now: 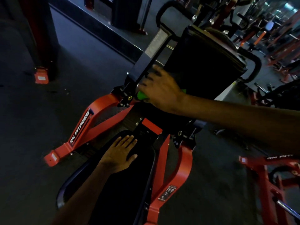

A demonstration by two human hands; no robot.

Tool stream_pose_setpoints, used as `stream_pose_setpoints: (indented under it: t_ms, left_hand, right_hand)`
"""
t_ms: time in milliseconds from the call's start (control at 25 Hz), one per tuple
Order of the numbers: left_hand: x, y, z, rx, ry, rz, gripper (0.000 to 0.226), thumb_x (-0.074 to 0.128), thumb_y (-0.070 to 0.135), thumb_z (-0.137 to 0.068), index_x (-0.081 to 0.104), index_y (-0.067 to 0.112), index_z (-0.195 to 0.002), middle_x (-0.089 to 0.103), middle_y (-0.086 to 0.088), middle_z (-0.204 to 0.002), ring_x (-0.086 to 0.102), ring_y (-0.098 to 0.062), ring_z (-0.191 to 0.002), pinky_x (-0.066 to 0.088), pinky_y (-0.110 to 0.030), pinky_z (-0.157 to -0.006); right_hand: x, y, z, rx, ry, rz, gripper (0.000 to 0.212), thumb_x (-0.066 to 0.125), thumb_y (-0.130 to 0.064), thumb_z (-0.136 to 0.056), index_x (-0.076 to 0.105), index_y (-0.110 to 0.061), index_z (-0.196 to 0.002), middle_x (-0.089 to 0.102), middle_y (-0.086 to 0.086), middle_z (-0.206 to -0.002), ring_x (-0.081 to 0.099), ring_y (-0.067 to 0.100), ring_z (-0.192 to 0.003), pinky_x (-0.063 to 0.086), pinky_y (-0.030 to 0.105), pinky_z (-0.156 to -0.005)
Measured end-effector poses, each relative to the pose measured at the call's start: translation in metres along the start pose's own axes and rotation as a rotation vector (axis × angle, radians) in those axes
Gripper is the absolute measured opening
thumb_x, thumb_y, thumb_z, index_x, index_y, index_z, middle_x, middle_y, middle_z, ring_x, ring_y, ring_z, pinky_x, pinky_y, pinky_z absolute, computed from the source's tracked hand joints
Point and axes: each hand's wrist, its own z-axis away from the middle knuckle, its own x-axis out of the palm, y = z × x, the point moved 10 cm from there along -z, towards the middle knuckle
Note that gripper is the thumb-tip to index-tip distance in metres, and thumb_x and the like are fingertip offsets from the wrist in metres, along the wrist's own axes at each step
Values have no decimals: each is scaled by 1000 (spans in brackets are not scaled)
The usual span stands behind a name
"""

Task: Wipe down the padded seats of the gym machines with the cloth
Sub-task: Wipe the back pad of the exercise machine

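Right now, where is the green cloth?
In the head view, the green cloth sits mid-frame under the right hand, against the lower end of the black back pad, above the seat pad where the left hand lies flat.

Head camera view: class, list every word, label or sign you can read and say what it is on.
"RW FITNESS": white letters on the machine's left red metal frame leg.
White lettering on the neighbouring red machine frame, right: blurred, unreadable.
Grey label on the dark upright bar: too blurred.
Silver pictogram plate on the right red frame leg: too small.
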Motion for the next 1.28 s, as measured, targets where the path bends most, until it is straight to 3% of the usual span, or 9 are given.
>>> stream_pose_setpoints:
  t_ms: [120,280,360,480,560,800,960,1080,1280]
  left_hand:
    - [-2,2,1,-4,17,-16,77,22,65,-94,26,22,-158,23,-3,-164,15,-20,-153,3,-38,-120]
    - [-3,2,2,2,-2,11,77,22,65,-94,23,22,-158,17,-1,-164,13,-20,-153,2,-37,-121]
    - [-6,3,1,-8,6,7,75,30,64,-93,38,21,-153,34,-4,-160,29,-22,-149,17,-39,-122]
    - [-12,6,-10,-18,18,9,69,39,62,-88,62,17,-135,59,-9,-140,56,-28,-130,46,-44,-104]
    - [-12,7,-14,-10,11,33,68,41,61,-86,64,15,-130,62,-11,-135,60,-30,-123,50,-44,-98]
    - [-1,8,-10,24,67,15,72,42,61,-90,53,15,-144,49,-13,-149,46,-30,-139,36,-47,-115]
    - [1,7,-11,24,61,17,74,41,60,-90,49,13,-146,46,-15,-151,41,-32,-142,21,-45,-115]
    - [1,8,-9,22,60,33,74,41,60,-91,47,13,-148,43,-15,-154,39,-31,-144,18,-43,-116]
    - [3,7,-9,14,62,24,75,40,58,-91,45,11,-149,41,-16,-154,37,-31,-145,17,-44,-115]
  right_hand:
    - [-38,48,16,65,134,55,48,68,-42,-88,63,-16,-128,67,11,-126,57,34,-124,21,52,-119]
    - [-31,44,6,102,68,177,49,65,-46,-87,62,-15,-125,67,13,-122,59,38,-116,33,58,-110]
    - [-5,7,-5,-4,-67,180,51,57,-47,-93,56,-15,-132,63,13,-130,57,39,-120,33,59,-110]
    - [23,-30,-13,-114,-201,140,55,52,-50,-98,48,-13,-139,54,12,-143,53,38,-125,31,56,-109]
    - [34,-48,-23,-172,-245,137,52,52,-48,-98,50,-13,-137,55,11,-140,54,37,-124,33,54,-106]
    - [70,-98,-28,-323,-320,201,25,54,-28,-92,69,-24,-112,70,0,-110,64,29,-102,45,48,-93]
    - [73,-94,-29,-270,-368,118,31,49,-25,-97,61,-19,-125,63,6,-127,58,33,-115,36,52,-106]
    - [63,-75,-30,-196,-341,15,51,25,-19,-89,60,-22,-126,62,2,-129,56,29,-120,25,49,-116]
    - [33,-48,-15,-145,-52,-44,42,34,-27,-83,76,-21,-82,74,1,-84,71,29,-93,29,43,-107]
